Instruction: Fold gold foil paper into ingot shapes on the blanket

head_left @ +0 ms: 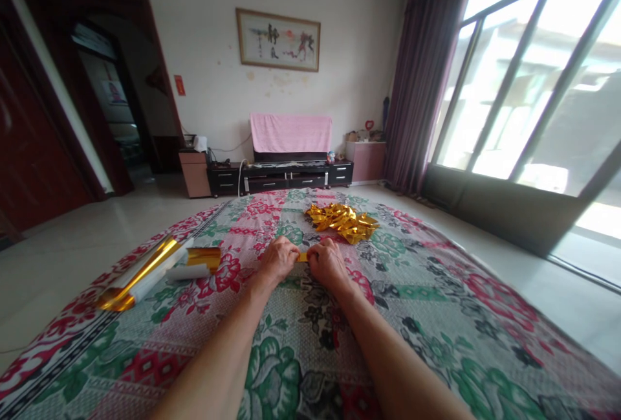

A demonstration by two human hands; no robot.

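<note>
Between my two hands, just above the flowered cloth (272, 368), stretches a small strip of gold foil paper (303, 257). My left hand (280, 259) pinches its left end, fingers closed. The right end is gripped by my right hand (330, 262), its fingers also pressed together. Most of the strip is hidden behind the fingers. Beyond my right hand lies a heap of folded gold foil pieces (342, 221). To the left are a loosely rolled gold foil sheet (145, 274) with a white back and a smaller curled gold piece (204, 258).
A black low cabinet (295, 180) stands against the far wall, with a pink cloth (291, 132) draped over something on it. Large windows (533, 83) and a purple curtain (417, 83) are at the right. A dark doorway (111, 96) opens at the left.
</note>
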